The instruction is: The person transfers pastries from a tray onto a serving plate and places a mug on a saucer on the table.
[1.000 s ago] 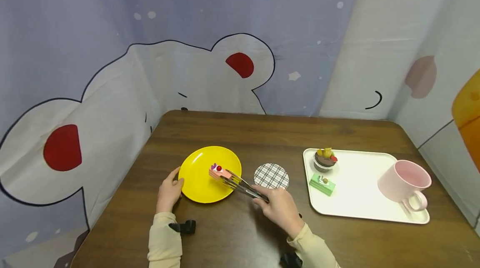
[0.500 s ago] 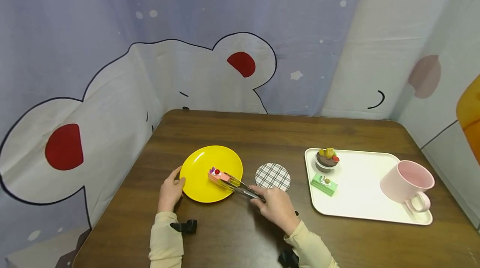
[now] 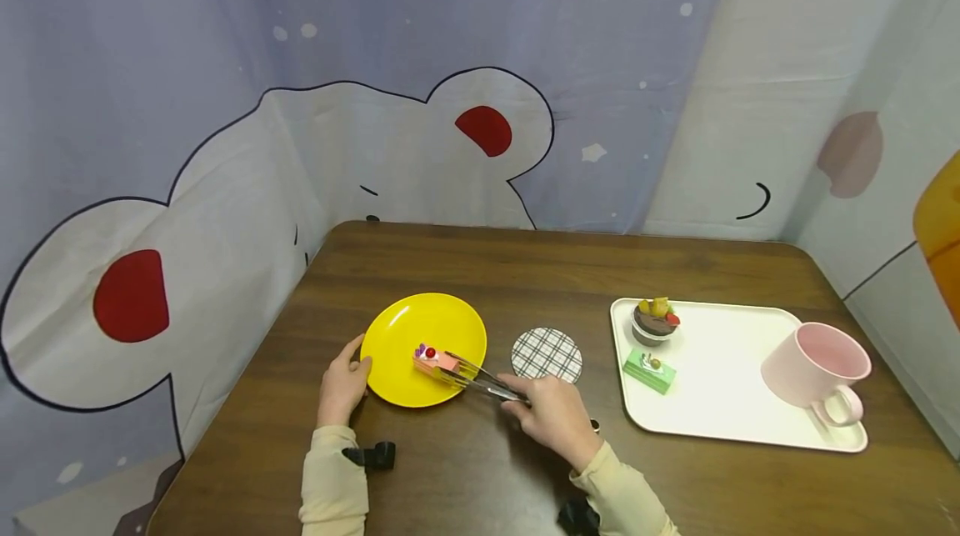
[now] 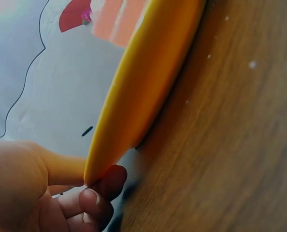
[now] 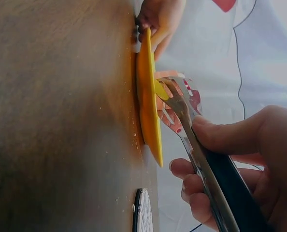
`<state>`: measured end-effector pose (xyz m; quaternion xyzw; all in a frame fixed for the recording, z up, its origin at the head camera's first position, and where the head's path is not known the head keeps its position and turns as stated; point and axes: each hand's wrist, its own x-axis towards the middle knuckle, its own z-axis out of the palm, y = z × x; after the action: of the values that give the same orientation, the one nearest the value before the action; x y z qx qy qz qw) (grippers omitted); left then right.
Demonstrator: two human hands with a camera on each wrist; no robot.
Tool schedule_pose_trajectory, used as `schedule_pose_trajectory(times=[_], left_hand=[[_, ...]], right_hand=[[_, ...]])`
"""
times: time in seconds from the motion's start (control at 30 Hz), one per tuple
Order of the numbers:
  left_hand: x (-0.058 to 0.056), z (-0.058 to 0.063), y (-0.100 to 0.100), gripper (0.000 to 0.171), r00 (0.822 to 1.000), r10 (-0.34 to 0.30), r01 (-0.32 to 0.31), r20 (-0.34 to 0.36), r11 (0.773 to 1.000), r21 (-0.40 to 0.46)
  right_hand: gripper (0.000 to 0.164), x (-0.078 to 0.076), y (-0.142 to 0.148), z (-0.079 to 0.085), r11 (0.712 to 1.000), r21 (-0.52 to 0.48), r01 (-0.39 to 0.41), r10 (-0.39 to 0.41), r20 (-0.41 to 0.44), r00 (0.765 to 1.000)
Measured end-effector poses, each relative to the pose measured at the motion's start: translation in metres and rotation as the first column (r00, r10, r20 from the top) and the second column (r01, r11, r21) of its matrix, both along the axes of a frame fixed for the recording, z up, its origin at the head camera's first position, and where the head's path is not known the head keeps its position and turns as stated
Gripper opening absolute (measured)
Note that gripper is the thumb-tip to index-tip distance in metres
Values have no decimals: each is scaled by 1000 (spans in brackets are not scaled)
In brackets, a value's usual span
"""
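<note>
A pink toy cake slice (image 3: pixel 435 359), topped with a red berry, is on the yellow plate (image 3: pixel 405 323). My left hand (image 3: pixel 342 386) pinches the plate's left rim, thumb on top and fingers underneath in the left wrist view. With my right hand (image 3: pixel 553 415) I grip metal tongs (image 5: pixel 201 159) by their dark handle. Their slotted ends (image 3: pixel 463 376) lie along both sides of the cake's right end. In the left wrist view the cake (image 4: pixel 117 21) shows just over the plate's edge. Whether the tongs still squeeze it is hard to tell.
A checked round coaster (image 3: pixel 546 354) lies right of the plate. Farther right, a white tray (image 3: pixel 720 386) holds a chocolate cupcake (image 3: pixel 652 324), a green cake slice (image 3: pixel 649 371) and a pink mug (image 3: pixel 806 365). The wooden table (image 3: pixel 465 478) has a printed curtain behind it.
The cake slice and tong ends have come slightly lower and nearer on the plate. The tong ends look a little farther apart. My left hand keeps its hold on the rim.
</note>
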<state>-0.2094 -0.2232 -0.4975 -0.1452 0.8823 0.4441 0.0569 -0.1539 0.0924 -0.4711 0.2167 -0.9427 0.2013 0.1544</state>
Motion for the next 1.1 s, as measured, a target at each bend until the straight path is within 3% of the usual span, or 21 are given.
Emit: schedule_pose_trajectory(times=[0.4,0.77,1.1], left_hand=[[-1,0,1,53,1000,4,-4,6,1000,4],[0,0,0,54,1000,-3,3,8,1000,-2],[0,-1,0,54,1000,-10,10,5,1000,-3]], right_hand=[[39,0,2,3,1000,-15,-2,3,102,995],[43,6,8,4,996,-39,79,-74,109,991],[42,22,21,14,994,-78,79,-70,109,992]])
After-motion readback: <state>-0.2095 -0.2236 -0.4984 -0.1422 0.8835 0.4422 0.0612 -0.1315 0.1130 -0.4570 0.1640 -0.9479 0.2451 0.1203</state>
